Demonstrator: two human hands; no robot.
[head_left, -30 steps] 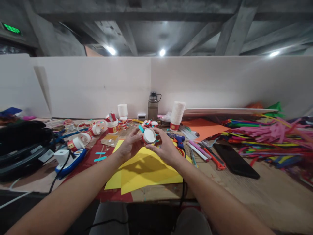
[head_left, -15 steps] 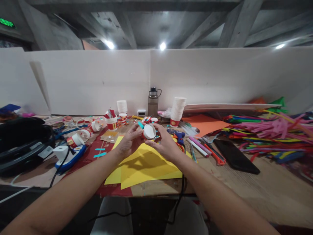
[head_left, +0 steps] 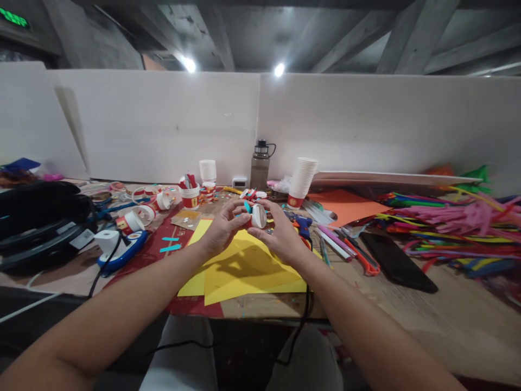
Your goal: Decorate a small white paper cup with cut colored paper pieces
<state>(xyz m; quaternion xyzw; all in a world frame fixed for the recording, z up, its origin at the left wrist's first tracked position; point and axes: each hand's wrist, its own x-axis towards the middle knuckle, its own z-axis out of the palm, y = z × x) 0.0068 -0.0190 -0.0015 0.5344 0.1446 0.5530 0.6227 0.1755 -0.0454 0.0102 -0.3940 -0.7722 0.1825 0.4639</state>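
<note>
1. Ref. landmark: yellow sheets (head_left: pixel 244 271), laid overlapping on worktable (head_left: pixel 391 315).
2. Small cup (head_left: pixel 259 217), red & white, is held above far part of yellow sheets, tilted, w/ round white face partly turned twd R hand.
3. L hand (head_left: pixel 225 227): cup is gripped btwn thumb & fingers; teal strip (head_left: pixel 247 206) is seen upright at fingertips, attachment can't be told.
4. R hand (head_left: pixel 281 232): fingers are curled round opp. side of cup, w/ thumb placed below; exact contact is partly hidden.
5. Loose teal strips (head_left: pixel 170 248) are set L of yellow sheets.
6. Glue gun (head_left: pixel 303 224) is placed just R of yellow sheets' far end; orange-handled scissors (head_left: pixel 369 267) & phone (head_left: pixel 401 263) are located farther R.
7. Paper cup stack (head_left: pixel 302 182) & bottle (head_left: pixel 259 168) are stood beyond yellow sheets.
</note>
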